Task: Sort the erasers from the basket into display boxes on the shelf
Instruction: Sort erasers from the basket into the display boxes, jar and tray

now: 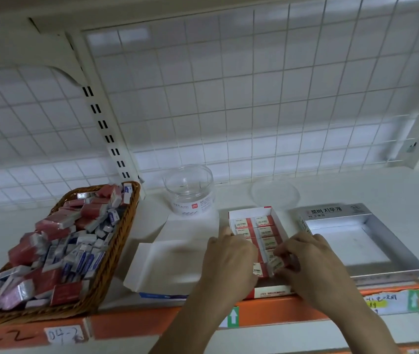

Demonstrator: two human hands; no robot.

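A white shelf board (356,190) ran across the view, backed by a white wire grid panel (254,98) and fronted by an orange edge strip (152,325) with handwritten labels.

At eight o'clock sat a brown wicker basket (116,251), heaped with loose erasers (57,251) in red, white and blue sleeves. Near the centre, toward the grid panel, stood a clear round plastic jar (190,190), and at its three o'clock lay a clear round lid (276,194) flat on the board. At the jar's six o'clock an open white cardboard box (172,261) lay with its flaps spread.

Just beside it, at its three o'clock, was a red-and-white display box (250,210) holding two rows of packed erasers (264,232). At four o'clock of the view sat a silver display box (392,241) with Korean lettering on its back flap.

The left hand (228,259) lay over the red-and-white display box's left wall, fingers bent downward; whether they gripped anything could not be told. The right hand (313,269) pinched a small wrapped eraser (276,264) between thumb and fingertips, over the near end of the box's right row.
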